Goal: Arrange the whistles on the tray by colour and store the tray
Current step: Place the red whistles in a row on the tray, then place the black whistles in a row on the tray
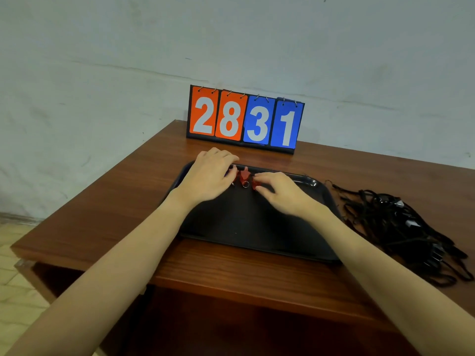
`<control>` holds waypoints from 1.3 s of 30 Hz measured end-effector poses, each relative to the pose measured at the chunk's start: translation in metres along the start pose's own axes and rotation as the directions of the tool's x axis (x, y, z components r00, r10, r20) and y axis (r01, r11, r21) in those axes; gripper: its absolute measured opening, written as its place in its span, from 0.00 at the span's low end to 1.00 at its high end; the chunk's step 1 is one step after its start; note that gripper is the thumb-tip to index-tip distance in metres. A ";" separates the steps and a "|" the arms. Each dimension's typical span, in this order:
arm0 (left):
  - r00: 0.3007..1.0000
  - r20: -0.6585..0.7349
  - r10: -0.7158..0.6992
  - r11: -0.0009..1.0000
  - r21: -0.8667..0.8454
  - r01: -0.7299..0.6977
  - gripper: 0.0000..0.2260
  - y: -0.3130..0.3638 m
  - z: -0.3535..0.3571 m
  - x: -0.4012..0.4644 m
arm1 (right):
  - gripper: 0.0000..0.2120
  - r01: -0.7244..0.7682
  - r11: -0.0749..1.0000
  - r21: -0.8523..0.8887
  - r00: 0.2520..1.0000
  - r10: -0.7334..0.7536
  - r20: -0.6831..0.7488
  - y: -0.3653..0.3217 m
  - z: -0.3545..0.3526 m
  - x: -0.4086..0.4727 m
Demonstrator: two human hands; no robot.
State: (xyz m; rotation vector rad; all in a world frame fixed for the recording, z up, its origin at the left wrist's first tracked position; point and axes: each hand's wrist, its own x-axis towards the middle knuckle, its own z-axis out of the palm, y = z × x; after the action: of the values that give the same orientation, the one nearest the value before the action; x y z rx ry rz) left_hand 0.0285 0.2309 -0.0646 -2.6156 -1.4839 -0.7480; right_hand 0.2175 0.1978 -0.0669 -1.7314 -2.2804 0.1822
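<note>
A black tray [257, 227] lies on the brown wooden table [123, 201]. Near its far rim stand red whistles with metal rings. One red whistle [244, 176] is in plain sight between my hands. My left hand [208, 176] rests over the tray's far left part, its fingertips touching a red whistle [233, 173] that it mostly hides. My right hand [280, 191] pinches another red whistle [255, 185] at its fingertips. No whistles of other colours are visible on the tray.
A flip scoreboard [245, 119] reading 28 in orange and 31 in blue stands at the table's far edge against the wall. A tangled heap of black lanyards [401, 227] lies right of the tray. An open shelf space shows under the tabletop.
</note>
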 end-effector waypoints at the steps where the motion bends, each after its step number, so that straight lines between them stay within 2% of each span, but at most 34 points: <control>1: 1.000 0.003 -0.003 1.000 0.004 0.003 0.17 0.000 0.000 0.000 | 0.19 -0.006 1.000 -0.013 1.000 0.006 0.006 0.000 0.001 0.000; 6: 1.000 -0.001 -0.004 1.000 0.007 0.004 0.17 -0.001 -0.002 -0.001 | 0.18 -0.004 0.999 0.044 1.000 0.005 -0.020 -0.003 -0.002 -0.002; 10: 1.000 -0.004 0.013 1.000 -0.004 -0.013 0.17 -0.001 -0.006 0.000 | 0.17 -0.020 0.993 0.117 0.986 0.039 -0.165 -0.001 -0.015 -0.013; 13: 0.996 -0.033 0.085 0.996 -0.010 -0.085 0.17 0.013 -0.013 -0.003 | 0.15 -0.060 0.990 0.128 0.970 0.088 -0.227 0.011 -0.021 -0.024; 17: 0.982 -0.049 0.182 0.983 -0.015 -0.183 0.18 0.043 -0.018 -0.007 | 0.18 -0.108 0.985 0.138 0.957 0.140 -0.252 0.024 -0.023 -0.034; 24: 0.980 0.006 0.197 0.979 -0.063 -0.196 0.18 0.087 -0.008 -0.003 | 0.17 -0.142 0.980 0.138 0.947 0.175 -0.270 0.058 -0.034 -0.073; 33: 0.962 0.048 0.269 0.961 -0.085 -0.264 0.17 0.152 0.014 0.017 | 0.18 -0.250 0.941 0.228 0.890 0.316 -0.328 0.132 -0.065 -0.135; 39: 0.935 0.120 0.333 0.943 -0.053 -0.329 0.17 0.183 0.030 0.027 | 0.14 -0.306 0.874 0.377 0.797 0.452 -0.400 0.178 -0.085 -0.160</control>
State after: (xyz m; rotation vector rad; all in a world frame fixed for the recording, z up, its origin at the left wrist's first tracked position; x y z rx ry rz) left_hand 0.2014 0.1617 -0.0439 -2.8779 -1.0137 -0.5828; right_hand 0.4459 0.0882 -0.0545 -1.8107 -1.4537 0.1426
